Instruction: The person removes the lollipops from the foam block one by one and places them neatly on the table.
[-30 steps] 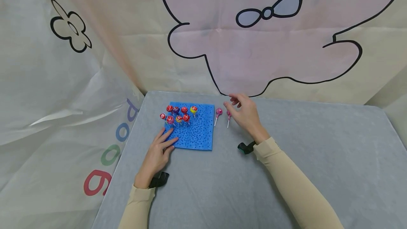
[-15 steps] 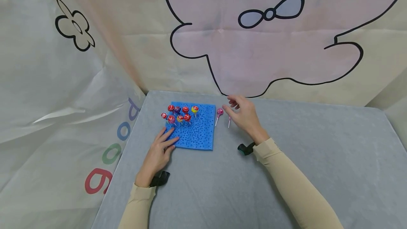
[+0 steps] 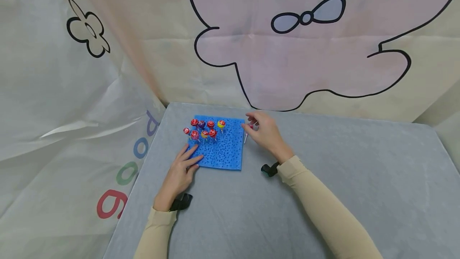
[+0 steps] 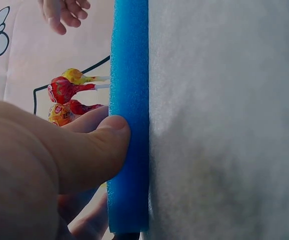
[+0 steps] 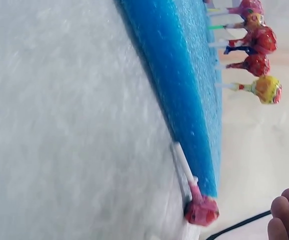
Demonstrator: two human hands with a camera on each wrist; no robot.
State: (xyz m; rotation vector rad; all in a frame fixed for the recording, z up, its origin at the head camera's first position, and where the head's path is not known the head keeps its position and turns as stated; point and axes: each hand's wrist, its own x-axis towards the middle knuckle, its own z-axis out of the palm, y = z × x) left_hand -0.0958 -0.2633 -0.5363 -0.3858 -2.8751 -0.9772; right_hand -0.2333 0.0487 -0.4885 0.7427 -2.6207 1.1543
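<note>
A blue foam board (image 3: 223, 151) lies on the grey table, with several wrapped lollipops (image 3: 213, 133) standing upright by their sticks in its far left part. My left hand (image 3: 179, 173) rests on the board's near left corner, fingers spread; its thumb (image 4: 113, 132) presses on the foam in the left wrist view. My right hand (image 3: 264, 131) hovers by the board's right edge with loosely bent fingers and nothing visible between them. Under those fingers a pink lollipop (image 5: 200, 207) lies on the table alongside the board. The spot of another pink lollipop is hidden behind this hand.
The grey cloth-covered table (image 3: 341, 179) extends right and toward me. Behind it hangs a printed backdrop (image 3: 251, 79), and another printed sheet (image 3: 72, 131) hangs along the left side. Black wrist cameras (image 3: 181, 202) are strapped to both wrists.
My right hand has moved left and slightly down, from over the farther pink lollipop to over the one beside the board. The left hand stays on the board.
</note>
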